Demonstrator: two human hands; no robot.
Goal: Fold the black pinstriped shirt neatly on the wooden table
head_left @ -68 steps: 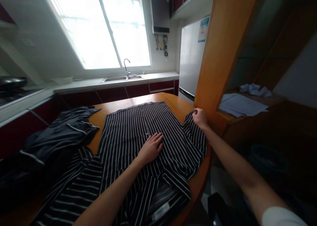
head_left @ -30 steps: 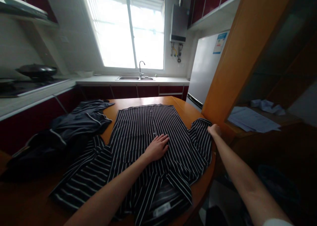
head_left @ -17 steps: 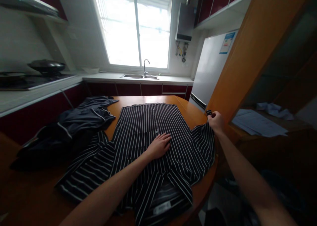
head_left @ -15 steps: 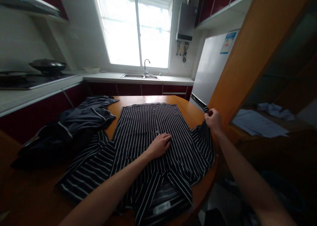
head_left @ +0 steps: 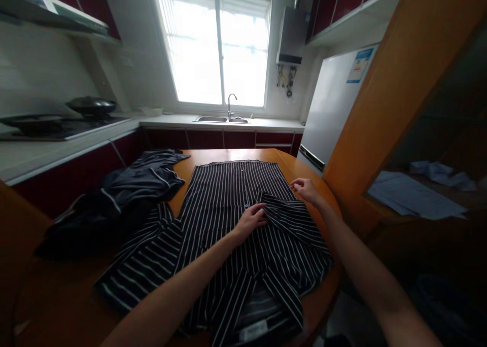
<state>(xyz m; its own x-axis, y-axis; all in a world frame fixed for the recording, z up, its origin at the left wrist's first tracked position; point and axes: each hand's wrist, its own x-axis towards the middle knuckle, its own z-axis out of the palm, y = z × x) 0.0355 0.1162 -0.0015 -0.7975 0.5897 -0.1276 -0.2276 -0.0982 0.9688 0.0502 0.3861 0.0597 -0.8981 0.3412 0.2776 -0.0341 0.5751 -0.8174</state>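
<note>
A black shirt with white stripes (head_left: 224,184) lies spread on a wooden table (head_left: 323,189), buttons up and collar towards me. Its right-hand sleeve (head_left: 292,220) is folded inward across the body, cuff near the middle. At that cuff is my left hand (head_left: 249,224), fingers bent and closed on the sleeve's end. My right hand (head_left: 307,191) hovers past the shirt's right edge, fingers loosely curled and apart, with nothing in them. The other sleeve (head_left: 144,255) stretches out to the left. Inside the collar a pale label (head_left: 253,331) shows.
A heap of dark clothes (head_left: 133,184) lies on the table's left side. Beyond stand a counter with a sink (head_left: 213,119), a stove with a wok (head_left: 91,106) and a fridge (head_left: 327,108). On the right, papers (head_left: 411,192) rest on a shelf beside an orange wooden post (head_left: 384,93).
The right-hand sleeve has swung inward over the shirt. My right hand has let go of its cuff and moved left. My left hand's fingers, flat before, are now bent at the cuff.
</note>
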